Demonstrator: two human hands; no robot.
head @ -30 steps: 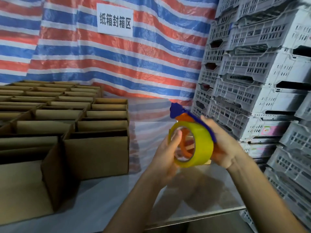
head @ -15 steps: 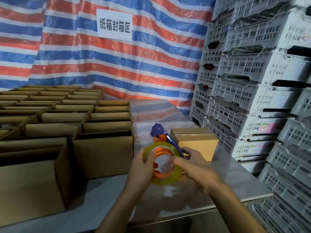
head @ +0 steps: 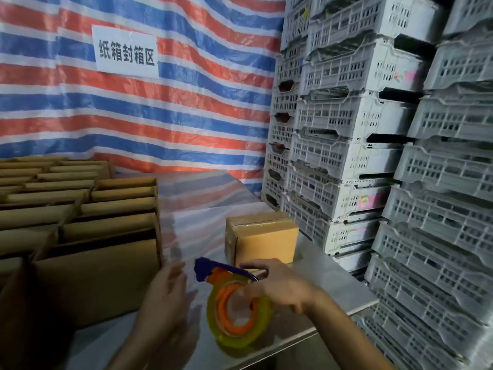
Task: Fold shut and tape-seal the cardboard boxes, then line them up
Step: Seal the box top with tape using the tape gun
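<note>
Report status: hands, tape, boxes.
Right hand grips yellow tape roll on orange-and-blue plastic dispenser. Left hand open beside it. Small brown cardboard box taped shut behind; open-topped cardboard boxes at left.

Left hand [head: 165, 292]: bare, motion-blurred.
Right hand [head: 277, 284]: bare.
Left forearm [head: 133, 351]: bare, unsleeved.
Right forearm [head: 346, 335]: bare, unsleeved to frame edge.

A: L hand [head: 165, 292]?
B: Fingers straight, slightly spread, holding nothing. Blurred, so no more detail.
A: R hand [head: 277, 285]?
B: Fingers curled over the tape dispenser [head: 221, 311], gripping it from the R side.
A: Arms?
B: Bare. L forearm [head: 136, 345] enters from the bottom edge, R forearm [head: 344, 332] from lower R.
</note>
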